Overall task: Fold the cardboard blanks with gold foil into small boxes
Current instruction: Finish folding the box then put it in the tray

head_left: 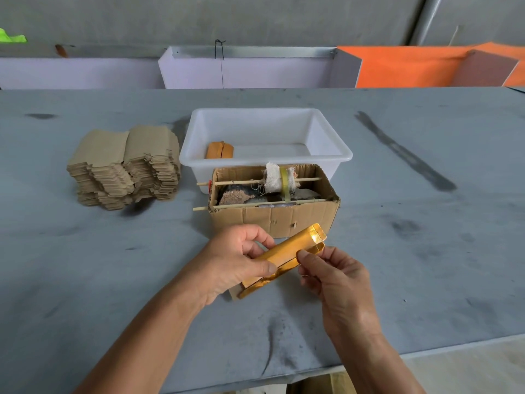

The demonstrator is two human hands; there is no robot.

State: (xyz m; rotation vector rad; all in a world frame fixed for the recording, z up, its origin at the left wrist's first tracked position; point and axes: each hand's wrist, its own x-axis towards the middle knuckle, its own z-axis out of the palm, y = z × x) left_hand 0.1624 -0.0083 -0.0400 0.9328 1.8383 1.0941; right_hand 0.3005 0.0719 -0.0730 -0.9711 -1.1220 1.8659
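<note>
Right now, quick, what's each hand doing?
Left hand: grips the gold-foil blank near its middle, thumb on top.
Right hand: pinches the same blank's near edge with its thumb.

**Gold blank held above the table, stack waiting at left**

I saw one gold-foil blank held above the grey table, slanting from lower left up to upper right. Its shiny gold face was turned up, a brown cardboard edge showed at its lower end, and its upper end flap caught a bright glare. It looked partly folded along its length. A stack of flat brown blanks lay on the table well to the left. One folded gold-brown box sat inside the white tub.
</note>
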